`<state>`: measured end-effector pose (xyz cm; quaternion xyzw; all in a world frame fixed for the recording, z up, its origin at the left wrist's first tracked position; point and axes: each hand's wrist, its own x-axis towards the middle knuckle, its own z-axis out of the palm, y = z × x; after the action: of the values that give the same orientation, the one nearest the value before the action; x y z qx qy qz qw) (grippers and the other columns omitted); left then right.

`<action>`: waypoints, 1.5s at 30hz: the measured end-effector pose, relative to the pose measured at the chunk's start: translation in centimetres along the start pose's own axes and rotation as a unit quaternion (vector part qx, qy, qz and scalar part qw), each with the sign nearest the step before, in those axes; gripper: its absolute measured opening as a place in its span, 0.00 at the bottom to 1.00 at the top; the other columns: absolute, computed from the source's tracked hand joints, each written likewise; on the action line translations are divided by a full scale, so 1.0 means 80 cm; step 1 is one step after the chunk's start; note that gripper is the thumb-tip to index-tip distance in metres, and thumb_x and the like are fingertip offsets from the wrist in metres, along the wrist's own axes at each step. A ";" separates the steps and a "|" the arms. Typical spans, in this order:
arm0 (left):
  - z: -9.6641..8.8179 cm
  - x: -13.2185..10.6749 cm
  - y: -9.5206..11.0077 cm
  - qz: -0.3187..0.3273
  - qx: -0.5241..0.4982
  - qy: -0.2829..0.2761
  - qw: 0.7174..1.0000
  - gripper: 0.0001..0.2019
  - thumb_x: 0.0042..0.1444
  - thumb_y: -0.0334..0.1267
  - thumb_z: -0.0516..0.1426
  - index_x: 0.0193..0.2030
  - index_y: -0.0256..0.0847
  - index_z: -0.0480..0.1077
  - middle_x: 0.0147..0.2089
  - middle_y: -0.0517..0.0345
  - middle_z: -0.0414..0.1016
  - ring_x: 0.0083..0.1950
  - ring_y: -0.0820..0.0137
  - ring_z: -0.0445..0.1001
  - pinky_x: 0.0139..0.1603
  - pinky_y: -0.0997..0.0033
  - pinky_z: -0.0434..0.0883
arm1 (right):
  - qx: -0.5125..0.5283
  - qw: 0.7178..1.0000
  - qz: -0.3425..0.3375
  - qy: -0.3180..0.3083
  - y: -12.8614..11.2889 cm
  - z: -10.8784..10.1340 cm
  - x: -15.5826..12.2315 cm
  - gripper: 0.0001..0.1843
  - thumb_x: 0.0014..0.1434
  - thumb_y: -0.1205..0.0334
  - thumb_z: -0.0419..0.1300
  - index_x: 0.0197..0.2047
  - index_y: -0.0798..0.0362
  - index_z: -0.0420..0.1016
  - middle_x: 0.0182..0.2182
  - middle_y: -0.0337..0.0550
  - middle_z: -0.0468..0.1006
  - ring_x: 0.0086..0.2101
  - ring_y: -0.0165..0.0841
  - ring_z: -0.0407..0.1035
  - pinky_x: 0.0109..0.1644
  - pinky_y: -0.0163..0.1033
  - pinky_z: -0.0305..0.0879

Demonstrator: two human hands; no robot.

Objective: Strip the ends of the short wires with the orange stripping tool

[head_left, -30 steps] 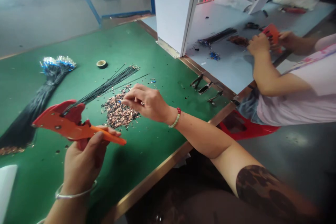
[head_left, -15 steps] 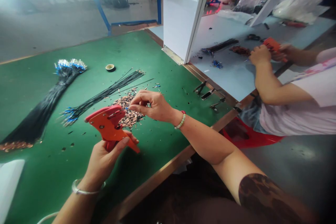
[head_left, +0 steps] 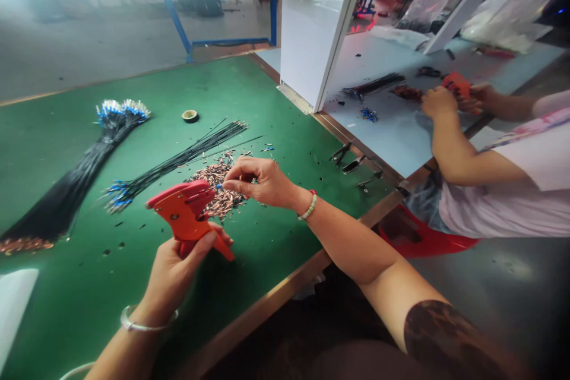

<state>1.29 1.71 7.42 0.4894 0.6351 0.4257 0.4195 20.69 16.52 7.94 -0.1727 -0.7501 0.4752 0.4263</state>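
Note:
My left hand (head_left: 178,267) grips the handles of an orange-red crimping tool (head_left: 184,211), held just above the green table (head_left: 249,95). My right hand (head_left: 258,181) pinches a small terminal with a blue tip and holds it at the tool's jaw. Right behind the tool lies a pile of copper terminals (head_left: 216,184). A loose fan of thin black wires (head_left: 178,157) with blue ends lies behind the pile.
A thick bundle of black wires (head_left: 75,181) with blue-capped ends lies at the left. A tape roll (head_left: 190,116) sits further back. Metal clamps (head_left: 354,163) sit by the table's right edge. Another person (head_left: 503,160) works with an orange tool at the adjacent blue table (head_left: 392,124).
My left hand brought the tool rightwards, off the black wires and close to the terminal pile. My right hand picked a terminal from the pile and moved it to the tool's jaw.

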 end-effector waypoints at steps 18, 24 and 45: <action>0.009 -0.004 0.003 -0.007 0.037 0.021 0.999 0.22 0.57 0.58 0.63 0.25 0.40 0.77 0.24 0.52 0.80 0.26 0.64 0.79 0.31 0.68 0.78 | 0.009 1.000 0.025 -0.011 0.002 -0.002 0.001 0.13 0.66 0.55 0.69 0.37 0.57 0.78 0.33 0.38 0.74 0.28 0.23 0.65 0.34 0.34 0.64; 0.009 -0.007 -0.001 -0.003 0.047 0.031 0.998 0.23 0.59 0.57 0.61 0.22 0.41 0.75 0.20 0.53 0.77 0.22 0.67 0.75 0.27 0.71 0.74 | -0.012 0.999 0.021 -0.028 -0.001 -0.002 0.001 0.10 0.67 0.58 0.68 0.38 0.56 0.77 0.32 0.37 0.74 0.29 0.24 0.65 0.35 0.35 0.64; 0.005 -0.002 -0.011 -0.085 -0.138 0.015 0.987 0.31 0.54 0.64 0.67 0.47 0.35 0.77 0.40 0.42 0.86 0.38 0.55 0.85 0.32 0.67 0.79 | 0.022 0.998 0.046 0.026 0.005 -0.016 0.005 0.25 0.61 0.39 0.70 0.37 0.56 0.78 0.33 0.39 0.76 0.27 0.23 0.64 0.31 0.35 0.63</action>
<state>1.44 1.46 6.47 0.3640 0.6159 0.4795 0.5082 21.40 17.69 8.04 -0.2100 -0.7195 0.5062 0.4265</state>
